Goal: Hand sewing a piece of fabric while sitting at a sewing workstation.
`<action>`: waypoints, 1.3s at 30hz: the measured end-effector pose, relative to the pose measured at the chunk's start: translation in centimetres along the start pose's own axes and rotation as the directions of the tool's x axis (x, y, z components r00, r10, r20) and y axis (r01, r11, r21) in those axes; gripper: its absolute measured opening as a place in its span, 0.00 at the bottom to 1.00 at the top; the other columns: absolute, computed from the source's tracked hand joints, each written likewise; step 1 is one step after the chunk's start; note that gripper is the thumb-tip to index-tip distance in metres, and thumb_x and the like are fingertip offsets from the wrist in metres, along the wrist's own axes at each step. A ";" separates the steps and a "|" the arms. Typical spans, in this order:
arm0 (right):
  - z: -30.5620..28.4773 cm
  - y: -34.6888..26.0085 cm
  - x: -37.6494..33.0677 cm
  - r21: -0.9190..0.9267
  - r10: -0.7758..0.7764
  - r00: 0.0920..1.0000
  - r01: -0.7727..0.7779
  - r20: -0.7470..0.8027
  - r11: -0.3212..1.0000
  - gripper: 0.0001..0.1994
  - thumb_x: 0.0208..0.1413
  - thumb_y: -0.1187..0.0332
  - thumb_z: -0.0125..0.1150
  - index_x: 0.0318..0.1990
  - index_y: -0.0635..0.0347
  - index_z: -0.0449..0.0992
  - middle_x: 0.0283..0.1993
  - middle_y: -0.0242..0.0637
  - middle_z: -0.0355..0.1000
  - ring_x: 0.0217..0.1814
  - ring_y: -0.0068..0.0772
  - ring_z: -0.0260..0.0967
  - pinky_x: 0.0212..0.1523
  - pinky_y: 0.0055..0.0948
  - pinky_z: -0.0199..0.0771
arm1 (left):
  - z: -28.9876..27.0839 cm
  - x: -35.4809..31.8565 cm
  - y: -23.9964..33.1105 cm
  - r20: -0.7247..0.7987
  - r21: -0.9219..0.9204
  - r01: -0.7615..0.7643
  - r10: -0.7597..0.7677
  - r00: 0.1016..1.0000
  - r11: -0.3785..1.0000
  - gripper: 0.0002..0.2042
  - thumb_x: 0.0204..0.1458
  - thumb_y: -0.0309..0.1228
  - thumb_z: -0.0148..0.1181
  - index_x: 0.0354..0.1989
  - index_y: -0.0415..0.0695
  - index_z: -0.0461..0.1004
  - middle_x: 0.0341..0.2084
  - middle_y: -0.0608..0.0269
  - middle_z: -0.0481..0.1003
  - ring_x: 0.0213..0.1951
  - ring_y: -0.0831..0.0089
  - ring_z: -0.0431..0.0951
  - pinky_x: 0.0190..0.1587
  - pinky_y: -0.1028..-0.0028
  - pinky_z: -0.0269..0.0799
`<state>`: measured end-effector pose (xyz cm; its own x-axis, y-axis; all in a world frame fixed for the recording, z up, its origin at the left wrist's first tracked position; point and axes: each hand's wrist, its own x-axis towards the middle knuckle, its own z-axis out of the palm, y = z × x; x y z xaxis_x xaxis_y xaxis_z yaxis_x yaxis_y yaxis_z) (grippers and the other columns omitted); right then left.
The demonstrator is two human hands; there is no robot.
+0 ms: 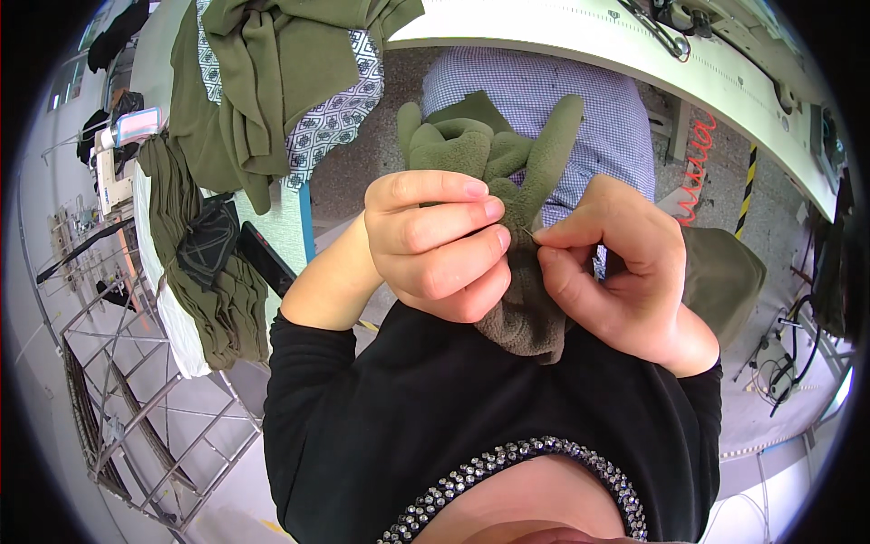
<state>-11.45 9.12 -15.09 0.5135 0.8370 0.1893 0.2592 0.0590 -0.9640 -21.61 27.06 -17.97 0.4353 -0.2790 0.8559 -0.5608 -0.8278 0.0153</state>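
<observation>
An olive-green fleece garment piece (555, 150) is bunched up in front of my chest, with narrow tube-like parts sticking up over my lap. My left hand (439, 245) is closed on it, fingers curled around its left side. My right hand (625, 267) is at the other side of the fleece, thumb and forefinger pinched together. From that pinch a very thin strand (528, 232) reaches toward the fabric; whether it is thread or a needle I cannot tell. Below the hands, the fleece's lower end (530, 335) hangs against my black top.
A white sewing table (544, 23) curves across the far side, with machine parts at its right. More olive fabric with a patterned lining (272, 91) is draped at the left, above stacked olive pieces (195, 299). A red coiled hose (696, 168) hangs at the right. A metal rack (145, 426) stands lower left.
</observation>
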 end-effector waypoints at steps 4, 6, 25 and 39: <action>0.1 0.2 0.1 -0.011 0.002 1.000 -0.002 -0.023 1.000 0.07 0.40 0.83 0.61 0.28 0.65 0.75 0.22 0.32 0.65 0.21 0.23 0.62 0.22 0.22 0.59 | 0.0 0.0 -0.1 0.000 0.003 -0.009 0.009 1.000 1.000 0.04 0.35 0.30 0.57 0.22 0.52 0.69 0.30 0.72 0.71 0.33 0.75 0.73 0.40 0.74 0.76; 0.1 0.4 0.2 -0.046 -0.028 0.999 0.026 -0.047 0.999 0.07 0.39 0.82 0.63 0.27 0.63 0.74 0.22 0.32 0.66 0.19 0.25 0.64 0.19 0.22 0.63 | 0.0 0.0 -0.1 0.003 0.002 -0.008 0.008 1.000 1.000 0.04 0.35 0.31 0.57 0.22 0.52 0.69 0.30 0.72 0.71 0.33 0.75 0.73 0.40 0.74 0.76; 0.4 0.3 0.3 -0.126 -0.100 0.993 0.092 -0.060 0.988 0.08 0.38 0.84 0.61 0.28 0.65 0.75 0.21 0.32 0.63 0.20 0.26 0.62 0.20 0.23 0.60 | 0.1 -0.2 -0.2 0.006 -0.009 -0.010 0.010 1.000 1.000 0.03 0.35 0.30 0.57 0.21 0.51 0.70 0.29 0.71 0.71 0.32 0.74 0.74 0.40 0.73 0.76; -2.4 2.4 -1.2 -0.165 -0.045 0.953 0.098 0.300 0.981 0.06 0.43 0.79 0.63 0.30 0.59 0.76 0.60 0.50 0.61 0.55 0.44 0.65 0.51 0.34 0.65 | -1.9 2.6 -2.9 0.718 0.006 0.971 -0.678 0.161 0.237 0.17 0.37 0.20 0.66 0.39 0.39 0.73 0.38 0.59 0.75 0.41 0.68 0.75 0.44 0.72 0.72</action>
<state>-9.46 6.98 -17.12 0.2326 0.9580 0.1678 0.4399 0.0503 -0.8966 -20.16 29.60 -14.80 0.9555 0.1667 -0.2434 0.2940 -0.4706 0.8319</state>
